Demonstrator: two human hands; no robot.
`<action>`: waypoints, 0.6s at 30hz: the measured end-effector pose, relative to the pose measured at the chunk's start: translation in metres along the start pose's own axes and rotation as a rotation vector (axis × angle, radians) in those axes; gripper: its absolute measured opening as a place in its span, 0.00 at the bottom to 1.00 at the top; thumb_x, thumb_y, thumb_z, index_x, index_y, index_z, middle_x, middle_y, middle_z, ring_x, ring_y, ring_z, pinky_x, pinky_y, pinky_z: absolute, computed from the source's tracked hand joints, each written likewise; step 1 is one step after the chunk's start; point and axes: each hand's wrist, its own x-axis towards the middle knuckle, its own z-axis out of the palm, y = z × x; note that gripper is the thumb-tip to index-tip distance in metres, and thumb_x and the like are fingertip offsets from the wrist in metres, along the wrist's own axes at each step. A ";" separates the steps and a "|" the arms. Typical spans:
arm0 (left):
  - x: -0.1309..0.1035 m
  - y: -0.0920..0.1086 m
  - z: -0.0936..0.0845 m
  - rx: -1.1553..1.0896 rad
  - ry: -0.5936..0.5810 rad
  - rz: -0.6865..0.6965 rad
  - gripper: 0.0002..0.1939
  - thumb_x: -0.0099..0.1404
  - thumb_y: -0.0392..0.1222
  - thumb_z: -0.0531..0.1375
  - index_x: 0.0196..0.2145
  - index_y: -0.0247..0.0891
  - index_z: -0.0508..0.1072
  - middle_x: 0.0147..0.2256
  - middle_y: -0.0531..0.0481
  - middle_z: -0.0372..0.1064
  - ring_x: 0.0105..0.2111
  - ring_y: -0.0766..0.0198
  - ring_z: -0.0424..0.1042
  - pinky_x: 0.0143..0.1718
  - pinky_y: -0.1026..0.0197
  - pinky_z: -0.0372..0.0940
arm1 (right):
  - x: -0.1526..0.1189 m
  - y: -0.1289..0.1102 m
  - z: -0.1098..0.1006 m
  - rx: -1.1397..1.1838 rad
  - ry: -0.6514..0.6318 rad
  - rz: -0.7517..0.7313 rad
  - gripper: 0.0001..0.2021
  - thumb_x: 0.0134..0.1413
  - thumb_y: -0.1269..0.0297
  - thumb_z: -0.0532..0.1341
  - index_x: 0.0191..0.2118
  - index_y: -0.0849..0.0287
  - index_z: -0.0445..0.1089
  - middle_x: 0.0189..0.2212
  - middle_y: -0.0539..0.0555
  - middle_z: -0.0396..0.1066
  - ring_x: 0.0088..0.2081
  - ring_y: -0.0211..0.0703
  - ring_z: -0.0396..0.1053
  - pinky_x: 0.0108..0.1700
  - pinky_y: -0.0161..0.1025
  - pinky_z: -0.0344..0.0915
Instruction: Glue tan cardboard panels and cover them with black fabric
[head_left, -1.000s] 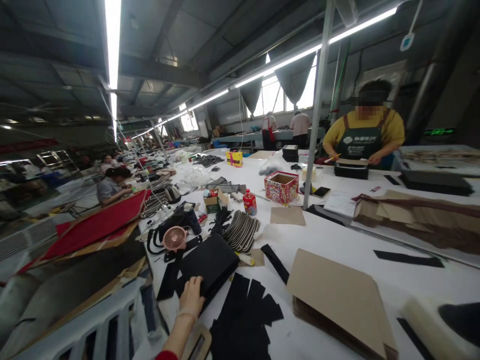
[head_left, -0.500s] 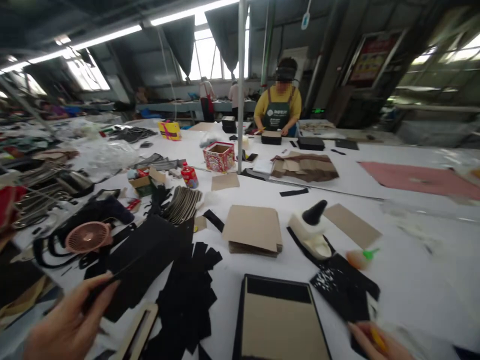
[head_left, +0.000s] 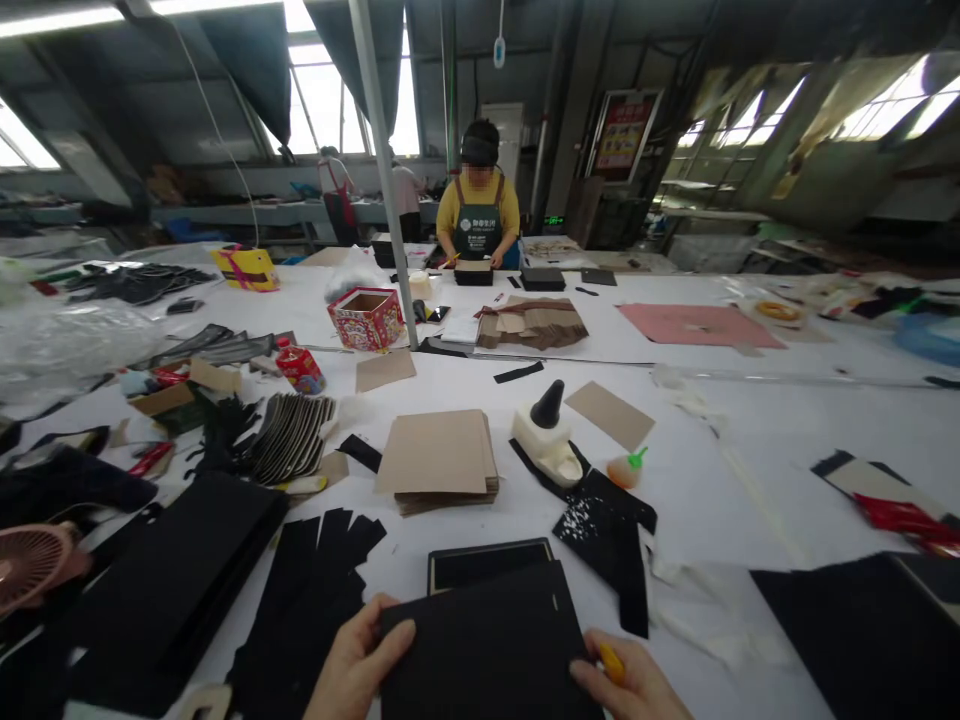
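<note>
A black rectangular sheet is held between my two hands, tilted at the near edge of the table. My left hand grips its left edge, thumb on top. My right hand pinches the right edge, with a small yellow object also tucked in its fingers; its kind is unclear. Behind the sheet, partly covered by it, lies a black-rimmed panel. Beyond that sits a stack of beige boards. Black strips lie fanned out left of my left hand.
A cream-coloured dispenser with a black cone stands right of the stack, near a small bottle with a green tip. Black sheets lie at the right, a pink fan at the left. A co-worker stands across the table.
My view has turned right. My left hand has come from the left pile to the middle with the black sheet, now over the panel. My right hand has moved in to its right edge.
</note>
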 end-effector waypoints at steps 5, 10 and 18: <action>0.034 -0.057 0.014 0.015 -0.140 -0.019 0.25 0.46 0.65 0.62 0.23 0.38 0.67 0.19 0.58 0.57 0.20 0.70 0.57 0.20 0.67 0.54 | 0.018 0.046 0.014 0.170 0.062 0.078 0.20 0.41 0.41 0.56 0.18 0.54 0.60 0.16 0.48 0.61 0.23 0.44 0.63 0.26 0.37 0.62; 0.052 -0.081 0.017 0.264 0.023 0.003 0.27 0.49 0.70 0.56 0.21 0.40 0.64 0.17 0.59 0.55 0.19 0.69 0.54 0.19 0.65 0.52 | 0.039 0.060 0.017 0.088 0.112 0.123 0.19 0.39 0.44 0.56 0.17 0.54 0.53 0.14 0.46 0.54 0.21 0.40 0.57 0.25 0.36 0.56; 0.065 -0.071 0.023 0.519 0.127 0.029 0.22 0.54 0.65 0.53 0.22 0.42 0.66 0.18 0.56 0.63 0.24 0.63 0.66 0.27 0.63 0.62 | 0.062 0.041 0.010 -0.300 0.211 0.077 0.16 0.43 0.52 0.56 0.16 0.55 0.55 0.15 0.47 0.58 0.22 0.39 0.57 0.26 0.37 0.49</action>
